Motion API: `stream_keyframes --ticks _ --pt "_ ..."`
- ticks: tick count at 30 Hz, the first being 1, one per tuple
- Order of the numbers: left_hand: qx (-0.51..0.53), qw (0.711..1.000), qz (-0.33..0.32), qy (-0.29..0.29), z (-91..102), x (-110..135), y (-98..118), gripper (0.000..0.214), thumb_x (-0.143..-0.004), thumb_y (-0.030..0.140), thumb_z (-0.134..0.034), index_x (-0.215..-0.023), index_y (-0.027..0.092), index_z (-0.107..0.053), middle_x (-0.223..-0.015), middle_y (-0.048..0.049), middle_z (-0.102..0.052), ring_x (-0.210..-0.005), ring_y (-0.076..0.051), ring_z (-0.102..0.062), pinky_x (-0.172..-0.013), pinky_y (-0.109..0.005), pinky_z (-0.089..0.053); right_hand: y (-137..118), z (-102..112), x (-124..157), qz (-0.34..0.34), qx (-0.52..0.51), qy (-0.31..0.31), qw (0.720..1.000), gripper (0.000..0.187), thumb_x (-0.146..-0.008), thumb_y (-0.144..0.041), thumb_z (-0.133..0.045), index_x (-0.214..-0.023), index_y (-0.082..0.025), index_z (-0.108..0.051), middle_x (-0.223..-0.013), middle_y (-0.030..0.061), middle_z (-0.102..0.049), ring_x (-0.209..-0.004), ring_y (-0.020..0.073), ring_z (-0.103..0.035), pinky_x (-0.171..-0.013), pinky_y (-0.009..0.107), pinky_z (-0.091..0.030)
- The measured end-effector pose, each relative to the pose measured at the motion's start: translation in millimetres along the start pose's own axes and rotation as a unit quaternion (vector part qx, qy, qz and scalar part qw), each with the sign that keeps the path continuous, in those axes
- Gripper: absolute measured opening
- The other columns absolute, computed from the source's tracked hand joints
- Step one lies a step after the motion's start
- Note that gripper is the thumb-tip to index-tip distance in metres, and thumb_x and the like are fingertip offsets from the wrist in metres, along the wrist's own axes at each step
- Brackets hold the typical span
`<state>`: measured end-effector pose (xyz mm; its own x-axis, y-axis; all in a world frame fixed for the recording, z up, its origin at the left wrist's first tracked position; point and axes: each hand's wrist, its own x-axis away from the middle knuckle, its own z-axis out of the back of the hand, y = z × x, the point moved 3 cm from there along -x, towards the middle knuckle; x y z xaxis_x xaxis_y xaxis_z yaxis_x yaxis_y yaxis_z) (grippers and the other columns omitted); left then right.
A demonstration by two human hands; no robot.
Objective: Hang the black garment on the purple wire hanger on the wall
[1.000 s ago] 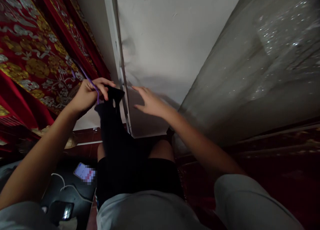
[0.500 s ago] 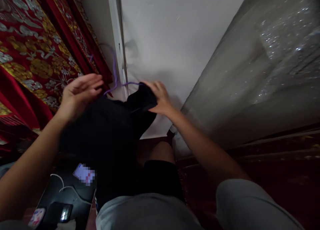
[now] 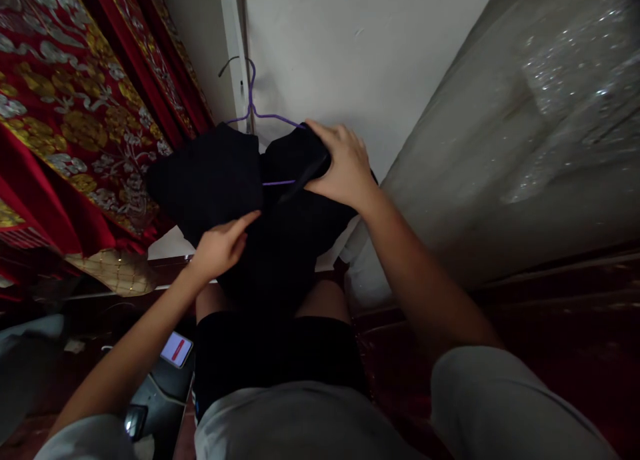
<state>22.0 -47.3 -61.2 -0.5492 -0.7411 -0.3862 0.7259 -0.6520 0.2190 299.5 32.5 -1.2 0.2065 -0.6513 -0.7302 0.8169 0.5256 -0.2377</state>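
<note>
A black shirt (image 3: 210, 180) hangs on a purple wire hanger (image 3: 277, 119) in front of me. The hanger's lower bar shows through the neck opening, and its hook points up beside the white door frame. My right hand (image 3: 345, 163) is closed around the shirt's shoulder and neckline at the right end of the hanger. Below the neck opening, my left hand (image 3: 220, 250) has its index finger stretched out, the tip touching the black cloth; its other fingers are loosely bent, with no cloth visible in them. The dark fabric hides most folds.
Red curtains (image 3: 80, 113) with gold and silver embroidery hang at left. A white panel (image 3: 350, 53) stands ahead, and a plastic-wrapped slab (image 3: 475, 167) leans at right. A lit phone (image 3: 177, 349) and a cable (image 3: 165, 392) lie on a dark surface at lower left.
The shirt and hanger have moved up and right and now face me more squarely. My left hand has gone from beside the hanger to below the neckline. My right hand keeps its hold.
</note>
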Motion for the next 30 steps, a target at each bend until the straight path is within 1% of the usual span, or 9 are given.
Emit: stream_keyframes --ticks 3,6,11,15,19,23,25,28,30 --pt "-0.05 0.994 0.043 -0.091 -40.1 -15 3 0.067 -0.1 0.021 -0.046 -0.163 0.031 -0.026 -0.128 -0.0097 -0.069 -0.093 -0.026 -0.072 -0.081 -0.036 -0.055 -1 0 12 0.006 -0.011 -0.023 1.0 0.095 -0.074 -0.041 -0.08 -0.158 -0.027 -0.036 -0.14 0.0163 -0.052 -0.13 0.0419 -0.05 -0.11 0.061 -0.039" --pt "-0.088 0.987 0.097 -0.096 -62.8 -27 3 0.047 -0.103 0.028 -0.046 -0.15 0.025 -0.048 -0.113 -0.0115 -0.072 -0.087 -0.027 -0.072 -0.076 -0.035 -0.053 7 -3 18 0.016 -0.031 -0.035 0.999 0.1 -0.073 -0.039 -0.081 -0.159 -0.025 -0.033 -0.145 0.017 -0.049 -0.135 0.0436 -0.046 -0.113 0.063 -0.037" --pt "0.005 0.994 0.095 -0.061 -84.3 -17 10 0.018 -0.098 0.037 -0.061 -0.099 0.02 -0.067 -0.083 -0.0056 -0.067 -0.075 -0.021 -0.065 -0.069 -0.029 -0.047 9 0 26 0.039 -0.154 -0.057 0.986 0.093 -0.077 -0.047 -0.076 -0.158 -0.027 -0.035 -0.159 0.0119 -0.039 -0.151 0.0413 -0.029 -0.122 0.063 -0.026" --pt "0.135 0.984 0.101 0.065 -101.3 6 24 0.004 -0.089 0.021 -0.064 -0.087 0.019 -0.062 -0.077 -0.0017 -0.06 -0.073 -0.018 -0.06 -0.071 -0.027 -0.047 -18 -2 62 -0.023 -0.358 0.014 0.933 0.073 -0.087 -0.055 -0.062 -0.152 -0.03 -0.04 -0.159 0.0081 -0.041 -0.149 0.0325 -0.037 -0.117 0.053 -0.039" --pt "0.291 0.919 0.153 0.219 -121.8 25 44 0.024 -0.085 0.016 -0.066 -0.109 0.02 -0.063 -0.09 -0.0017 -0.065 -0.076 -0.014 -0.064 -0.075 -0.025 -0.053 -51 -49 131 -0.232 -0.488 0.057 0.84 0.039 -0.089 -0.051 -0.063 -0.118 -0.026 -0.06 -0.114 0.0073 -0.066 -0.104 0.0208 -0.065 -0.093 0.037 -0.053" --pt "0.448 0.805 0.228 0.317 -140.0 41 56 0.07 -0.085 0.023 -0.075 -0.147 0.021 -0.043 -0.093 -0.0025 -0.069 -0.081 -0.015 -0.071 -0.082 -0.027 -0.059 -74 -98 181 -0.341 -0.533 -0.077 0.77 0.036 -0.079 -0.051 -0.074 -0.086 -0.021 -0.056 -0.081 0.0005 -0.058 -0.074 0.014 -0.057 -0.072 0.028 -0.049" --pt "0.47 0.786 0.244 0.318 -144.8 46 58 0.055 -0.085 0.026 -0.076 -0.136 0.018 -0.057 -0.09 -0.0046 -0.073 -0.085 -0.017 -0.074 -0.085 -0.03 -0.06 -74 -101 186 -0.33 -0.529 -0.109 0.774 0.037 -0.077 -0.05 -0.076 -0.083 -0.02 -0.056 -0.079 -0.0001 -0.058 -0.074 0.014 -0.057 -0.072 0.028 -0.047" --pt "0.457 0.797 0.259 0.298 -146.6 50 57 0.026 -0.083 0.029 -0.077 -0.105 0.015 -0.074 -0.095 -0.0087 -0.077 -0.088 -0.02 -0.075 -0.084 -0.031 -0.061 -67 -89 181 -0.306 -0.496 -0.139 0.801 0.033 -0.081 -0.049 -0.073 -0.082 -0.018 -0.06 -0.076 0.0 -0.059 -0.073 0.0138 -0.057 -0.071 0.028 -0.045" --pt "0.449 0.803 0.254 0.298 -144.7 50 58 0.021 -0.084 0.028 -0.076 -0.101 0.015 -0.078 -0.097 -0.0091 -0.077 -0.088 -0.02 -0.075 -0.084 -0.031 -0.061 -65 -79 179 -0.296 -0.474 -0.16 0.813 0.033 -0.085 -0.048 -0.069 -0.079 -0.018 -0.061 -0.073 -0.0004 -0.058 -0.07 0.0128 -0.055 -0.067 0.027 -0.043"
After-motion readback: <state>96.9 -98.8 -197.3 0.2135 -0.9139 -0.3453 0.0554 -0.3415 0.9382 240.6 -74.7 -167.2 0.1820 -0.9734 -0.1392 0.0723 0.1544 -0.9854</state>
